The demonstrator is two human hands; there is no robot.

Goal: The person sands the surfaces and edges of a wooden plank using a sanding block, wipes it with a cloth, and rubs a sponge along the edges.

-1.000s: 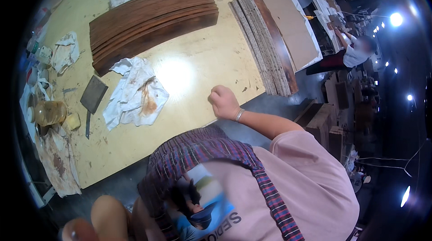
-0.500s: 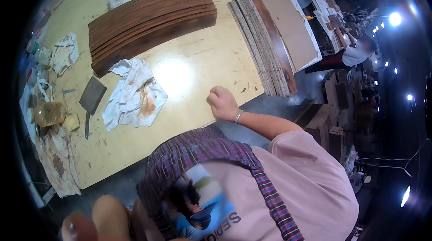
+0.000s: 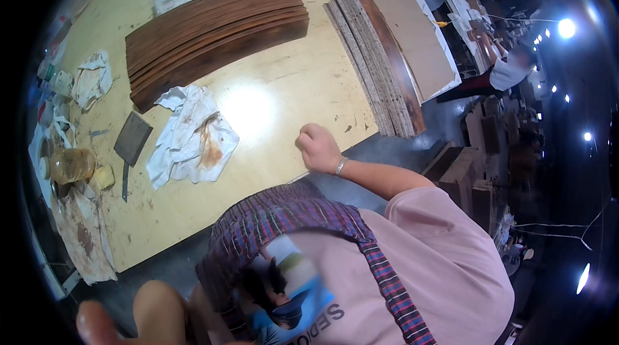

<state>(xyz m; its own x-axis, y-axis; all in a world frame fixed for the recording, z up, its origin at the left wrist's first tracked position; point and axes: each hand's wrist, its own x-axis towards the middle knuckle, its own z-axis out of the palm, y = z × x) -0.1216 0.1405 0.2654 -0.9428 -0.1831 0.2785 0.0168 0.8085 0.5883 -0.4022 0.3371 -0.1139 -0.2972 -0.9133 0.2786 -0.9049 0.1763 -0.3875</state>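
My right hand [image 3: 318, 149], a metal bracelet at its wrist, rests closed as a fist on the near edge of the pale yellow table [image 3: 271, 87]. Nothing sticks out of its fingers. At the lower left, my left hand [image 3: 97, 324] shows only in part, blurred and cut by the frame's edge, so its grip is hidden. A crumpled white cloth [image 3: 187, 138] with brown stains lies to the left of my right fist. Beyond it is a stack of dark brown wooden boards [image 3: 219, 29], touched by neither hand.
Speckled-edged boards [image 3: 380, 61] stack at the table's right. On the left are a dark flat-bladed tool [image 3: 134, 140], a yellow sponge-like block [image 3: 104, 177], a jar of amber liquid [image 3: 72, 164] and another rag [image 3: 91, 80]. Another person [image 3: 512, 71] works at a bench beyond.
My left hand has shifted a little left and up at the lower left corner. The right fist stays in place. The boards and cloths lie as before.
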